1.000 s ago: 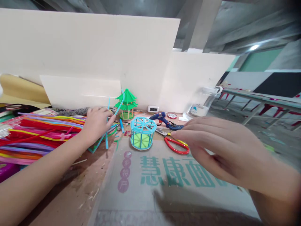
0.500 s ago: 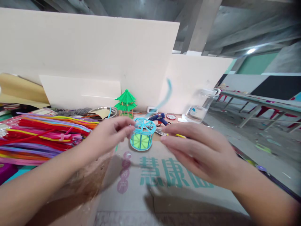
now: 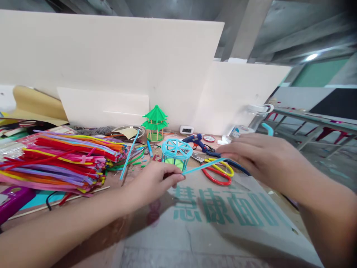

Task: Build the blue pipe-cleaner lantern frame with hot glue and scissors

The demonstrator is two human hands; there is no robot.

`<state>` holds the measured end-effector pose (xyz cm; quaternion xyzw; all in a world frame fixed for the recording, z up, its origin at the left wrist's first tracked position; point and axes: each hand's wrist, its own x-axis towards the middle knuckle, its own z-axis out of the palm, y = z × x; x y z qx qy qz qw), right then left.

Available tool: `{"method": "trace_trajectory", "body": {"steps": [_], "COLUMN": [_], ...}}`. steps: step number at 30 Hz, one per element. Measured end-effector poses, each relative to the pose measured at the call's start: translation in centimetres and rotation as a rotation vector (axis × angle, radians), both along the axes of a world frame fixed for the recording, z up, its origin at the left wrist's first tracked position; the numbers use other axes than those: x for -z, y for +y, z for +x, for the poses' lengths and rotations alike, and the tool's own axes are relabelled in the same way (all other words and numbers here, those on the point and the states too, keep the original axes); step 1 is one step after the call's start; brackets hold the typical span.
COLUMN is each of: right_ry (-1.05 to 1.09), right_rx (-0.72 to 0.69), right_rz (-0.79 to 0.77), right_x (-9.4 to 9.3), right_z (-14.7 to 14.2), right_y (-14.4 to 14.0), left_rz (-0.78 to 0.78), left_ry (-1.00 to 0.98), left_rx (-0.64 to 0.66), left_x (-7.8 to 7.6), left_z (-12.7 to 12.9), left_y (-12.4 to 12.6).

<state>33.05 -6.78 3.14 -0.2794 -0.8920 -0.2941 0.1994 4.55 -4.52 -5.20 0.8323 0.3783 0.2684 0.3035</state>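
Note:
A light-blue pipe cleaner [image 3: 205,166] stretches between my two hands over the work surface. My left hand [image 3: 164,176] pinches its left end between thumb and fingers. Farther along, my right hand [image 3: 256,154] grips it, and a curved blue tip pokes out above that hand. Just behind the strand stands a round, light-blue pipe-cleaner frame [image 3: 177,149] with a spoked top, upright posts and a green base; whether the strand touches it I cannot tell. Scissors [image 3: 220,180] with red and yellow handles lie beyond, between my hands.
Bundles of coloured pipe cleaners [image 3: 64,156] fill the left side. At the back stand a green pagoda model [image 3: 156,123], a small digital timer [image 3: 186,129], a blue glue gun [image 3: 196,140] and a clear water jug [image 3: 247,119]. Another blue pipe cleaner [image 3: 129,154] leans over a metal dish [image 3: 139,129].
The blue strand, blurred in the air before, is now held taut between both hands. My left hand has moved right and down; the view has shifted, showing the scissors more fully.

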Motion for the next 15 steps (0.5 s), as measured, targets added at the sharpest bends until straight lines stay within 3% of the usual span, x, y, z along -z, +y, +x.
{"method": "trace_trajectory", "body": {"steps": [4,6,12,15], "right_ry": [0.037,0.056,0.002,-0.043], "right_rx": [0.181,0.201,-0.011,-0.050], "right_rz": [-0.011,-0.030,-0.222,-0.309], "right_x": [-0.6,-0.5,1.8,3.6], "right_z": [2.5,2.4,-2.3,-4.3], "right_y": [0.9,1.1,0.0,-0.5], "left_rz": [0.107,0.156,0.191,0.197], "left_ry": [0.090,0.113,0.166,0.277], "left_rx": [-0.034,-0.030,-0.037,0.015], "left_x": [-1.2,-1.7,-1.2,-1.6], "left_z": [-1.3,-1.6,-0.7,-1.8], "left_y": [1.5,1.7,0.4,1.0]}}
